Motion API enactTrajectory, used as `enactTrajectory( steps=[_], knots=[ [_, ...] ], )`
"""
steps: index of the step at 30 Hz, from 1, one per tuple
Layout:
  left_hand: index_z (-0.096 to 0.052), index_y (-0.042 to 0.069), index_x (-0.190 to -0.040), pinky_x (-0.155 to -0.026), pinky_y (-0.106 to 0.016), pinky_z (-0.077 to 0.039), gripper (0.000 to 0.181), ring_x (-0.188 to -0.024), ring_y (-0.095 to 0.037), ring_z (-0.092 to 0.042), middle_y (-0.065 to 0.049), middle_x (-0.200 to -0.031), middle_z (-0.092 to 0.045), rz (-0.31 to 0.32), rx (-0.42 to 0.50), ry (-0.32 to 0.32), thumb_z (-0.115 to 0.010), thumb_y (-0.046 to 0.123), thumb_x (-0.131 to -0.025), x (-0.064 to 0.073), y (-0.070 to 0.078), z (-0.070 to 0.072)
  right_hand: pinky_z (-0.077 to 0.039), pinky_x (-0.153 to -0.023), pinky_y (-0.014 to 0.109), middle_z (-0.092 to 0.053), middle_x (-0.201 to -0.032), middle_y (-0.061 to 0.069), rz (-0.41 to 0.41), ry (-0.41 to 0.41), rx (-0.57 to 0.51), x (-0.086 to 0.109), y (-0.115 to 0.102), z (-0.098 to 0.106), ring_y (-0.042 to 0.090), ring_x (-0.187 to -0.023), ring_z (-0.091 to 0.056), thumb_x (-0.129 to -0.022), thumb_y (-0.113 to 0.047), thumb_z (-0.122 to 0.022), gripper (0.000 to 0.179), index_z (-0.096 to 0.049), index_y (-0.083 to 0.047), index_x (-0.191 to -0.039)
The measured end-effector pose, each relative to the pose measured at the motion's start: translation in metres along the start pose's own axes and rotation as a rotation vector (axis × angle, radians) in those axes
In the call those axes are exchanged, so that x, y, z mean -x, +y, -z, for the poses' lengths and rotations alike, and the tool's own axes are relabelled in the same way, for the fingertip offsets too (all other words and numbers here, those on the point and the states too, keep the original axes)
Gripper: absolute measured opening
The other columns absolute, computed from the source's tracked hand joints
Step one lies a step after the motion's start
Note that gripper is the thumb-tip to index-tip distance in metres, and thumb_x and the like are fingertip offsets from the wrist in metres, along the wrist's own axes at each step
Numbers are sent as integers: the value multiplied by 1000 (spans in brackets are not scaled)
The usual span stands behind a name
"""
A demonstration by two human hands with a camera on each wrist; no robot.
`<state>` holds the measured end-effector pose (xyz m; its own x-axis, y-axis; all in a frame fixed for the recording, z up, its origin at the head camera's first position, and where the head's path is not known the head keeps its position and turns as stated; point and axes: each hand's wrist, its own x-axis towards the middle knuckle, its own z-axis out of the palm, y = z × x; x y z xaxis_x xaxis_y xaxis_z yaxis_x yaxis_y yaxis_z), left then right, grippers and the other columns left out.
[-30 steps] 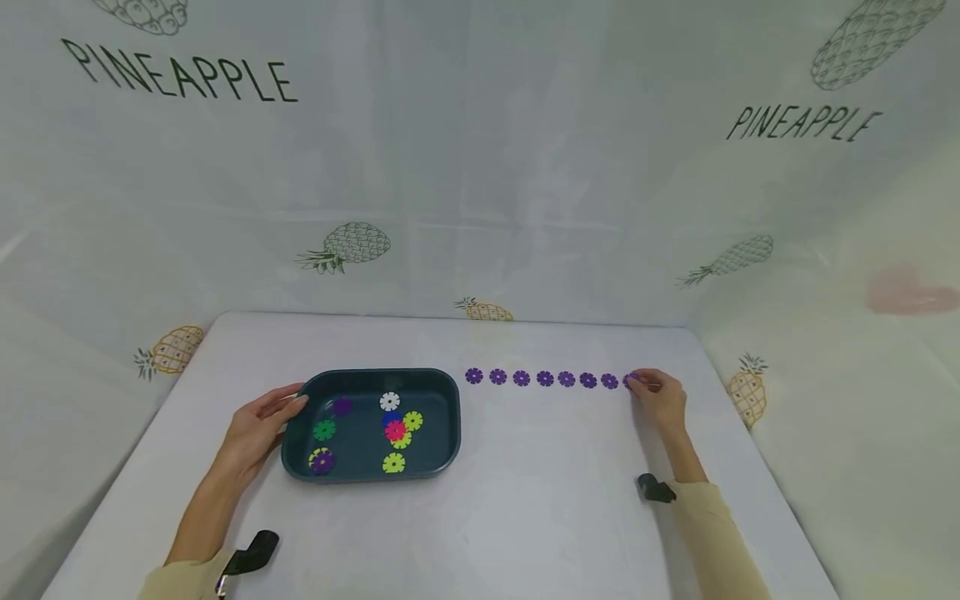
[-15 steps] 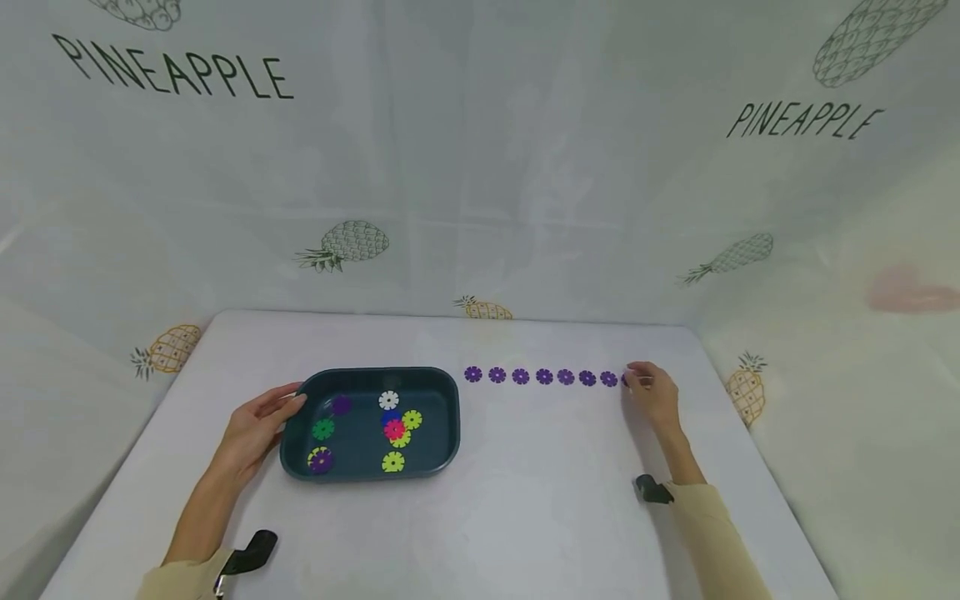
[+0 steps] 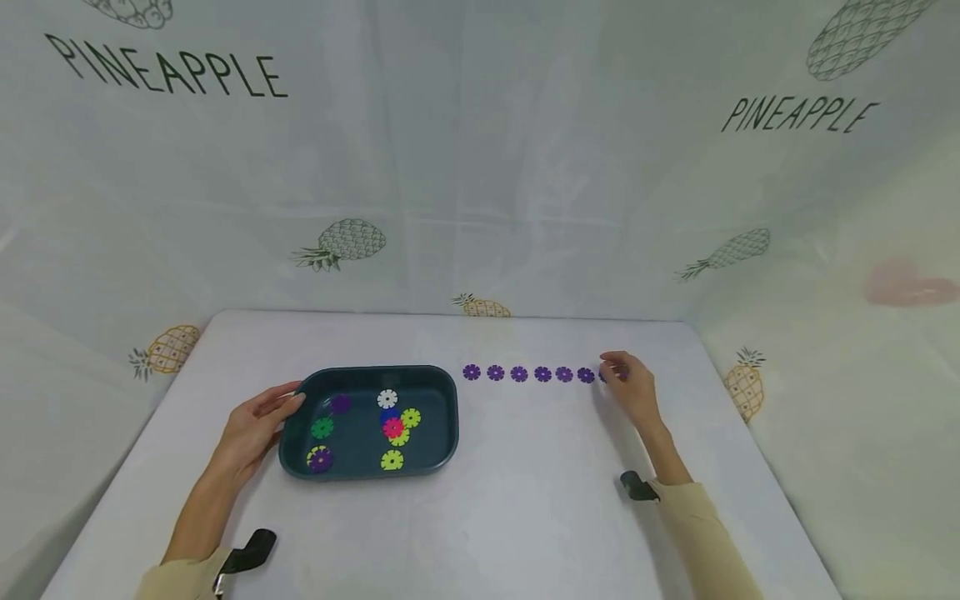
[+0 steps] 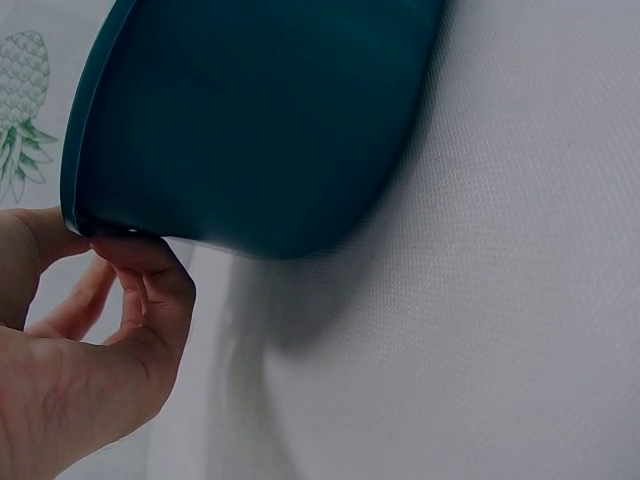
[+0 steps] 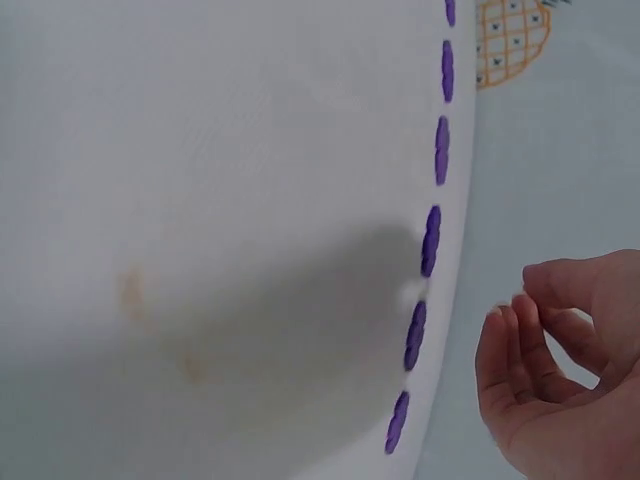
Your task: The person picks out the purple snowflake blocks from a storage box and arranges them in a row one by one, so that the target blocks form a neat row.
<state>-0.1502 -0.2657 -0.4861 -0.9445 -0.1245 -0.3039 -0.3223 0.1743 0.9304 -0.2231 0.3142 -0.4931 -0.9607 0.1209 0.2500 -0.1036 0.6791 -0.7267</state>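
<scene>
My left hand (image 3: pixel 251 433) grips the left rim of a dark teal tray (image 3: pixel 444 468), with the thumb on the rim; the left wrist view shows the fingers curled at the tray's outer wall. Notched plastic discs shaped like flowers lie inside, among them a white disc (image 3: pixel 387 399), a green disc (image 3: pixel 322 428) and a pink disc (image 3: pixel 393 428). A row of several purple discs (image 3: pixel 519 374) runs to the right of the tray. My right hand (image 3: pixel 633 392) hovers over the right end of this row, fingers loosely bent and holding nothing, partly hiding the last discs.
The white table (image 3: pixel 525 517) extends in front of the tray and the row. Behind it hangs a pale curtain (image 3: pixel 510 167) printed with pineapples, which also closes in both sides. Black wrist straps with camera mounts sit at both sleeves.
My right hand has let go of the last purple disc at the row's right end and moved left and slightly up. The left hand and tray stay in place.
</scene>
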Motion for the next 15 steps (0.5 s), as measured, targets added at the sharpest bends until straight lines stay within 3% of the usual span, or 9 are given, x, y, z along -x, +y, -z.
enactTrajectory(
  steps=[3, 9, 15],
  knots=[
    [-47, 5, -150, -80, -21, -53, 73, -98, 1, -59, 19, -110, -61, -6, 0, 1, -69, 49, -97, -1, 0, 0, -47, -84, 20, -68, -110, 24, 25, -9, -20, 1, -9, -4, 37, -102, -65, -101, -4, -63, 21, -68, 7, -119],
    [-49, 5, -150, -79, -21, -53, 72, -98, 3, -59, 21, -108, -61, -8, 10, -1, -70, 48, -96, -1, 2, 0, -46, -81, 13, -68, -110, 20, 65, -45, -32, 3, -24, -13, 34, -102, -65, -101, -4, -64, 20, -68, 4, -119],
    [-47, 6, -152, -80, -20, -53, 74, -99, 3, -59, 17, -115, -59, 5, -10, 0, -69, 50, -96, 0, 1, 0, -54, -88, 34, -68, -112, 19, 115, -82, -60, 5, -44, -23, 34, -105, -66, -100, -5, -65, 21, -68, 2, -120]
  ],
)
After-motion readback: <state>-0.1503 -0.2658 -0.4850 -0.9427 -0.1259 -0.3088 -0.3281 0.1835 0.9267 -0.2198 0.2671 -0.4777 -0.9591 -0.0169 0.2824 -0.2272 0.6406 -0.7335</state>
